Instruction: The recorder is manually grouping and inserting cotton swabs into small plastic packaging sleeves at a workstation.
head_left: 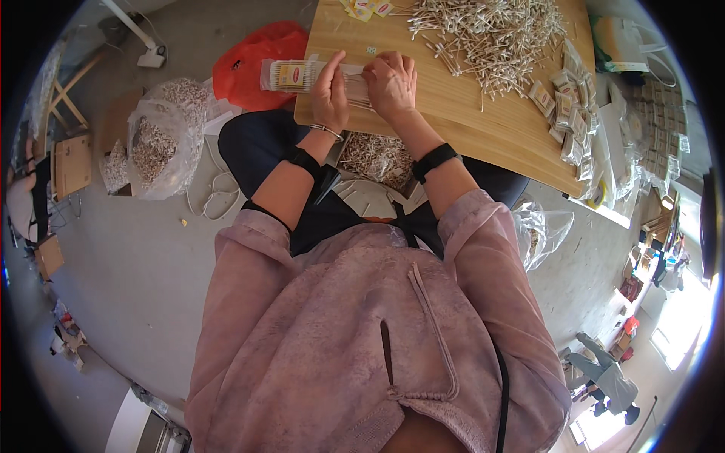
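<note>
Two hands work a clear packet of cotton swabs at the near edge of the wooden desk (483, 128).

Left of the desk edge, a bulging clear bag (155, 143) of swabs sits on the floor, with a red bag (253, 64) closer in. The left hand (330, 94) is clenched in a grip on the swab packet (302, 75), which juts past the desk's left edge; the right hand (390, 83) pinches the packet's other end. Right of the hands, a loose swab pile (491, 34) covers the desk, then filled packets (570, 106) line its right edge.

Swab pile (491, 34) on table (483, 124), packets (570, 113) to its right.
</note>
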The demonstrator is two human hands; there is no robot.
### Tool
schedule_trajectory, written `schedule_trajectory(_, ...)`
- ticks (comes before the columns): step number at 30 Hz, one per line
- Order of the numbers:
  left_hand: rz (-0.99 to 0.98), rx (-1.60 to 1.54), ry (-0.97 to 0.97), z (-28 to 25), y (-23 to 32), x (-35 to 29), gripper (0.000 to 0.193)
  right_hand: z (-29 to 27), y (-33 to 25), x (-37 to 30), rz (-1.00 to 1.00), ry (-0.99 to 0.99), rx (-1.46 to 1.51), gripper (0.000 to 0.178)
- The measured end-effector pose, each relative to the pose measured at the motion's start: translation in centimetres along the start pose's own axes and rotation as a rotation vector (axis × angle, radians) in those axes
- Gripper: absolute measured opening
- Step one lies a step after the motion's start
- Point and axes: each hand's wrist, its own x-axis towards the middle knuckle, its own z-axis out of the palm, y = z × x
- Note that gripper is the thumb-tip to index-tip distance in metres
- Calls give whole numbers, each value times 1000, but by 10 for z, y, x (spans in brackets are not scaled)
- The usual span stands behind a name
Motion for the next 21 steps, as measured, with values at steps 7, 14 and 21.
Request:
schedule_trajectory(7, -72, 27, -3, 2, 8, 0, 33, 1, 4, 10, 35, -39, -3, 10)
schedule_trajectory(14, -77, -26, -20, 2, 5, 0, 33, 7, 0, 5, 14, -16, -5, 10)
schedule_trajectory(21, -3, -12, 1, 3, 6, 0, 32, 10, 9, 0, -33, 72, 258, 24)
